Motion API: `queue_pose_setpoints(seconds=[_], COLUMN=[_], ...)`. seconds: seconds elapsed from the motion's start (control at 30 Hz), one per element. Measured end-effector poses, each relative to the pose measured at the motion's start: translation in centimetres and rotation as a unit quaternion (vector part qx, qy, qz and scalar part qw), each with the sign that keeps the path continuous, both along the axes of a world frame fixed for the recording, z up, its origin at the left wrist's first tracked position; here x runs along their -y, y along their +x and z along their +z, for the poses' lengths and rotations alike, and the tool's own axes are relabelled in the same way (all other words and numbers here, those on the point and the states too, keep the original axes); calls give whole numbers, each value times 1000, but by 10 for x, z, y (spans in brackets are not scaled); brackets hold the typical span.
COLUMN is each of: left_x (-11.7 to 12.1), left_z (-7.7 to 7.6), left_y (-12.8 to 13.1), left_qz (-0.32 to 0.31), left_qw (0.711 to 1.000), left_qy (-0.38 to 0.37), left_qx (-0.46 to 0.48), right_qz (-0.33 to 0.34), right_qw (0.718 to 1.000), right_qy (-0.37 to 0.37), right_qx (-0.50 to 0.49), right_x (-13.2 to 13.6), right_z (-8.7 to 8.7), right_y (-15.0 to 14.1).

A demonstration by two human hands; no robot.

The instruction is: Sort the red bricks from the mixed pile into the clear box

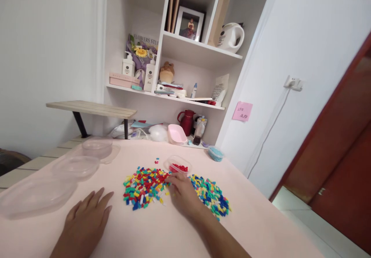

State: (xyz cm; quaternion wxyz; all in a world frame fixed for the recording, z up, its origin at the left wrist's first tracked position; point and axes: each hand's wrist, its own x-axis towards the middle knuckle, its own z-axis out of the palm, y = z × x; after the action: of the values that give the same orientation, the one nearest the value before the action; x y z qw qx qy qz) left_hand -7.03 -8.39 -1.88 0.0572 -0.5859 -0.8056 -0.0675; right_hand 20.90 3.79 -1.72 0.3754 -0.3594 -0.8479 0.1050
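Note:
My left hand (87,221) lies palm down on the pink tabletop, fingers stretched out and a little apart, holding nothing. My right hand (182,192) reaches to the right edge of a pile of small mixed-colour toy bricks (146,186). Its thumb and fingers are drawn together in a pinch among the bricks; whatever is between the fingertips is too small to make out. Just beyond that hand stands a clear plastic tub (178,164) with red bricks inside. A second pile of bricks (213,196), with many blue and green ones, spreads to the right, partly behind my right hand.
Several clear tubs (37,196) line the table's left side. A lidded tub of light-blue pieces (216,153) sits at the back right. A pink tray (177,134), a red jug (188,122) and a bottle (199,131) stand at the back, below the shelves.

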Motion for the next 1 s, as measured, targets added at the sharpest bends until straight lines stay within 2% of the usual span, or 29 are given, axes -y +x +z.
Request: queue_pose_setpoints(seconds=[0.1,0.23,0.43,0.67,1.0], left_x=[0,-1,-1,1,1], left_z=[1,-3,-5,1,1], left_y=[0,-1,-2,1,1], left_qz=[0,-2,-8,-9,-7], left_qw=[1000,1000,1000,1000,1000], left_qy=[-13,-8,8,-17,-2], left_qx=[-9,-18,4,-12,3], right_qz=[20,-25,-22,-60,-83], right_qw=[999,999,999,996,993], right_qy=[-18,-39,-27,-26,-13], right_qx=[22,-9,14,58,86], right_x=[5,6,5,6,7], right_z=[1,-1,-3,-4,-4], right_y=[-2,1,6,5,0])
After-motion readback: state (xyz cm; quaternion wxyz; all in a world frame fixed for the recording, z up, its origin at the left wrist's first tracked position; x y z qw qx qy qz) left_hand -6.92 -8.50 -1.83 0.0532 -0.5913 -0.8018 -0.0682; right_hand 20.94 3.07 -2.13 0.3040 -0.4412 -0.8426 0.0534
